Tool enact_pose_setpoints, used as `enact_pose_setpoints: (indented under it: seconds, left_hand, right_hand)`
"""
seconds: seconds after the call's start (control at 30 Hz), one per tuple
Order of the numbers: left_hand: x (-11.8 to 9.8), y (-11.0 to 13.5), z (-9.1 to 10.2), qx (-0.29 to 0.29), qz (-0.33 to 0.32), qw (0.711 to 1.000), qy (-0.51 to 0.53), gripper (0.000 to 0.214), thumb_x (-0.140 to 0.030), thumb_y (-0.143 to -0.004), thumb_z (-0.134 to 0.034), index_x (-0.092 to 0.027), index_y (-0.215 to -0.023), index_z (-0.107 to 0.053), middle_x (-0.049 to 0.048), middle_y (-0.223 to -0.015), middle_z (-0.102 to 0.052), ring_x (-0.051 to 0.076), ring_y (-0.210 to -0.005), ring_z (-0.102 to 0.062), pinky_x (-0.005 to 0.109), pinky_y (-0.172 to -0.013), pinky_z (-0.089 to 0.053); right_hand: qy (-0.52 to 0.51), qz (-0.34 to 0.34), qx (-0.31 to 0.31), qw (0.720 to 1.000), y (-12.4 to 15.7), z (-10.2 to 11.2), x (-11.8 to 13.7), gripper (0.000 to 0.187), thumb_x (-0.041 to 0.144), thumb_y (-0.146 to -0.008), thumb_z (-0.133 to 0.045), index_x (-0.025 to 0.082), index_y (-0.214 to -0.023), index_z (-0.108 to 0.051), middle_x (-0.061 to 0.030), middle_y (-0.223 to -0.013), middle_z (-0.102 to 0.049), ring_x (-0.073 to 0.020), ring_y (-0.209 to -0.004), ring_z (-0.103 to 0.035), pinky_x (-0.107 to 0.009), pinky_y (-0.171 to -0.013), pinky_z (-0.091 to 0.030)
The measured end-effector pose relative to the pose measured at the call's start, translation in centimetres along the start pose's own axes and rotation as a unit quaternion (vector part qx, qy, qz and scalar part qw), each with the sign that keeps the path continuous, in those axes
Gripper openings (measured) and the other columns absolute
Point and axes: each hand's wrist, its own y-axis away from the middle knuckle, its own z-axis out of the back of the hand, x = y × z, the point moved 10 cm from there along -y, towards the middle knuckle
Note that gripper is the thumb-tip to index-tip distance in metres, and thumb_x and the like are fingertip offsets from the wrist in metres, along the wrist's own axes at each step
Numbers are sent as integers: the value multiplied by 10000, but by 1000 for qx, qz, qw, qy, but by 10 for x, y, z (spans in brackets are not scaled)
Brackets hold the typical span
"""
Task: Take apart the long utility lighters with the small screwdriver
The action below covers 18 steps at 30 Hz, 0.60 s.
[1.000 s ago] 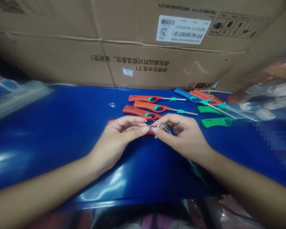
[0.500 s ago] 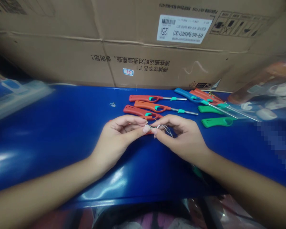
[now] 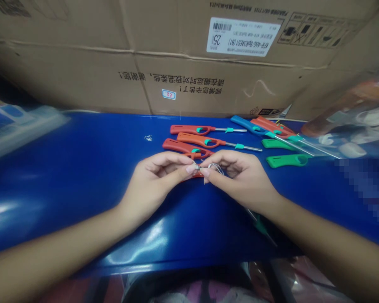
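My left hand (image 3: 156,179) pinches a tiny greyish part (image 3: 197,167) between thumb and forefinger. From the other side my right hand (image 3: 243,176) has thumb and finger closed at the same spot, with a thin white wire (image 3: 218,169) looping out by its fingers. The part's exact kind is too small to make out. Just beyond the fingertips lies a red gas lighter (image 3: 180,145), its front end partly hidden. Behind it rest an orange gas lighter (image 3: 192,139) and another red one (image 3: 189,129), both with metal tubes and green triggers. An orange-red piece (image 3: 195,174) shows under my fingers.
A blue lighter (image 3: 248,126), orange-red lighters (image 3: 273,125) and green handles (image 3: 287,161) lie at the right. A metal tube with a green piece (image 3: 261,226) is beside my right forearm. Small pins (image 3: 148,138) lie left. A cardboard box (image 3: 91,80) stands behind the blue table (image 3: 66,176).
Both hands stay together at nearly the same spot. The grey part shows more clearly between the fingertips, and more of the metal tube beside my right forearm is visible.
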Motion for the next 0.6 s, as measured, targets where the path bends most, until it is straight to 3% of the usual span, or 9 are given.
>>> enact_pose_setpoints:
  seconds: [0.23,0.6]
  left_hand:
    - [-2,0,-6,32,-9,999,3,209,-181,-756,-860,-214,-952,-794,23,-886,-795,138,-810,-753,224,-820,-621]
    - [-10,1,-3,17,-30,999,-31,187,-213,-775,-843,-208,-957,-800,35,-861,-785,159,-775,-748,233,-746,-622]
  right_hand:
    - [-20,-33,28,999,-2,-2,-3,222,387,-814,-772,179,-836,-698,2,-681,-704,-106,-616,-624,-251,-606,-521]
    - [-49,-70,49,995,-2,-6,-11,235,394,-805,-782,181,-856,-697,7,-671,-710,-94,-577,-599,-243,-571,-495]
